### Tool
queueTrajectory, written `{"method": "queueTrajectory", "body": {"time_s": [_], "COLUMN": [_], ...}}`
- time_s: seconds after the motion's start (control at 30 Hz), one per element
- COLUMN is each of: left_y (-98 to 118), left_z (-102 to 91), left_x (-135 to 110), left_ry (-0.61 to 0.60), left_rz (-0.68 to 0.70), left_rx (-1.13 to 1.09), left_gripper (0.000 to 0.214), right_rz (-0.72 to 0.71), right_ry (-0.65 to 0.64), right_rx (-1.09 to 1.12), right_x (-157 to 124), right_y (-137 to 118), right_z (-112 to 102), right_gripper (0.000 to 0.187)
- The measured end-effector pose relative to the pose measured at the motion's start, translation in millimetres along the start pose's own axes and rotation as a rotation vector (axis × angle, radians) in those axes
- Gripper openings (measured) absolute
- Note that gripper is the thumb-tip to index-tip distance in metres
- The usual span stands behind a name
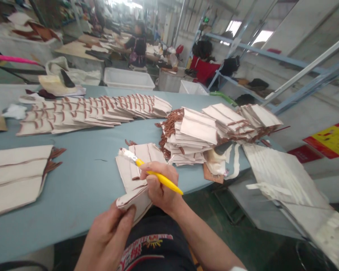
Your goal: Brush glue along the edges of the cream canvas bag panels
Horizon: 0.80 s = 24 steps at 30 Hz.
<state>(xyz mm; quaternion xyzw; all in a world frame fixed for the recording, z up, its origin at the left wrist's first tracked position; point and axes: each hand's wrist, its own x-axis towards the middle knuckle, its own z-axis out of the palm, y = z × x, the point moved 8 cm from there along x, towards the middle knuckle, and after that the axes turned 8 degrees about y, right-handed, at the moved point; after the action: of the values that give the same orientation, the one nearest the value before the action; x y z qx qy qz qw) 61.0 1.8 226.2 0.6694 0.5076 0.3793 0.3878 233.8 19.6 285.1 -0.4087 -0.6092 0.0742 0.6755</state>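
My right hand point(158, 185) is closed round a yellow-handled brush point(149, 172) whose white, glue-caked bristles rest on a small stack of cream leather pieces point(135, 165) at the near edge of the blue-grey table point(87, 177). My left hand point(109, 235) pinches the near end of that stack, thumb on top, where the pieces hang over the table edge. Brown trim shows at the far end of the stack.
A heap of cream pieces with brown fringe point(197, 133) lies just right of the stack. A long fanned row of pieces point(93, 111) crosses the table behind. Larger cream panels point(15, 177) lie at the left. White bins point(128, 78) and a seated person point(138, 43) are beyond.
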Motion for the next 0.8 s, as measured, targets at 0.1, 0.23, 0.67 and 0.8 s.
{"method": "queueTrajectory", "body": {"time_s": [0.1, 0.23, 0.67, 0.8], "left_y": [14.1, 23.8, 18.5, 18.4], "left_z": [-5.5, -6.8, 5.8, 10.3], "left_x": [-9.5, -25.2, -19.1, -15.5], "left_ry": [0.099, 0.210, 0.184, 0.130], "left_rz": [0.298, 0.617, 0.744, 0.774], "left_rx": [0.130, 0.310, 0.465, 0.504], "left_gripper": [0.025, 0.024, 0.028, 0.030], "right_rz": [0.139, 0.312, 0.500, 0.515], "right_ry": [0.137, 0.260, -0.012, 0.034], "right_rx": [0.060, 0.180, 0.439, 0.426], "right_x": [3.9, 4.7, -22.9, -23.4], "right_y": [-4.7, -15.7, -9.0, -2.0], "right_z": [-22.6, -50.0, -43.2, -48.2], "right_gripper": [0.034, 0.033, 0.024, 0.027]}}
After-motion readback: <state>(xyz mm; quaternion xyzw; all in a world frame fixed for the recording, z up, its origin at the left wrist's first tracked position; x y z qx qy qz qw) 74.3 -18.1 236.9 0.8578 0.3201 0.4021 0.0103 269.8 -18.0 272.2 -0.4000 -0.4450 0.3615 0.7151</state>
